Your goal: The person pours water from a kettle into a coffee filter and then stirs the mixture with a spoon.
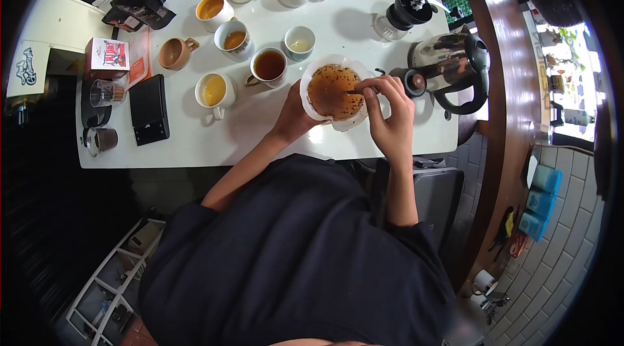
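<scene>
On the white counter (260, 138), near its front edge and just left of the kettle (455, 63), stands a paper filter (312, 108) full of wet brown coffee grounds (331, 91). The left hand (292, 118) cups the filter's near left side, its grip closed around the paper rim. The right hand (389, 115) hovers over the filter's right edge, fingers pinched shut on a thin stick (354, 92) whose tip reaches into the grounds. Just left of the filter sits a cup of dark coffee (268, 65), and further left a white cup of yellow liquid (214, 91). Behind them stand more cups, some holding amber drink, some nearly empty. A black scale (149, 110) lies flat toward the counter's left end, beside a glass (104, 92) and a red and white box (107, 56). A hand grinder (406, 11) stands behind the kettle, at the back right.
</scene>
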Available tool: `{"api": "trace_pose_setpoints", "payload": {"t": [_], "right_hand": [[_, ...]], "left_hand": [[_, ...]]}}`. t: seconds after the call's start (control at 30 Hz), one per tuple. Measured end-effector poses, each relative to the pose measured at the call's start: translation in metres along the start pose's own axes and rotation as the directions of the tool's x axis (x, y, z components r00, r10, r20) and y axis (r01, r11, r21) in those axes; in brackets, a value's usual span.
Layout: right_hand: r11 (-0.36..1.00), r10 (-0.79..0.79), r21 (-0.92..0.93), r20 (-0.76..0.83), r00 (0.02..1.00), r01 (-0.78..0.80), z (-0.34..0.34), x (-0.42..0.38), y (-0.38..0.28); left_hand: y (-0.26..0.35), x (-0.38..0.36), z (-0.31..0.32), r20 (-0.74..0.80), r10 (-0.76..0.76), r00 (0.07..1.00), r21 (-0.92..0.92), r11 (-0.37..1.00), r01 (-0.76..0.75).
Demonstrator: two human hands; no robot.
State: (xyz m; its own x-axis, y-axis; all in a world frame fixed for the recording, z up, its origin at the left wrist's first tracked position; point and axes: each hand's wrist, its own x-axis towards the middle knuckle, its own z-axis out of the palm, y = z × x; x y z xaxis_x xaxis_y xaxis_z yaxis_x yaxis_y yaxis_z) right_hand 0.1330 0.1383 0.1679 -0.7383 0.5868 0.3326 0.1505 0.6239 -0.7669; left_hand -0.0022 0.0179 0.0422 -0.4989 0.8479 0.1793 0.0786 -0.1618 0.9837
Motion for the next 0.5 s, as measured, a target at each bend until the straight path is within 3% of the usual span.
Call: {"api": "trace_pose_setpoints", "payload": {"t": [0.1,0.17,0.23,0.43,0.5], "right_hand": [[0.999,0.018,0.044,-0.040,0.999,-0.016,0.000,-0.004,0.006],[0.997,0.036,0.077,-0.052,0.998,-0.032,-0.001,-0.005,0.007],[0.993,0.051,0.108,-0.065,0.997,-0.044,-0.002,-0.006,0.007],[0.949,0.180,0.280,-0.094,0.979,-0.148,-0.004,-0.009,0.012],[0.889,0.312,0.370,-0.056,0.948,-0.271,-0.006,-0.010,0.013]], "left_hand": [[0.002,0.000,-0.001,0.006,0.035,0.999,0.101,0.994,-0.035],[0.009,0.000,0.000,-0.001,-0.056,0.998,-0.015,0.998,0.056],[0.004,-0.002,0.000,-0.010,-0.044,0.999,-0.021,0.999,0.044],[0.000,-0.002,0.001,-0.007,-0.042,0.999,-0.030,0.999,0.042],[0.004,-0.002,0.001,-0.008,-0.061,0.998,-0.042,0.997,0.060]]}}
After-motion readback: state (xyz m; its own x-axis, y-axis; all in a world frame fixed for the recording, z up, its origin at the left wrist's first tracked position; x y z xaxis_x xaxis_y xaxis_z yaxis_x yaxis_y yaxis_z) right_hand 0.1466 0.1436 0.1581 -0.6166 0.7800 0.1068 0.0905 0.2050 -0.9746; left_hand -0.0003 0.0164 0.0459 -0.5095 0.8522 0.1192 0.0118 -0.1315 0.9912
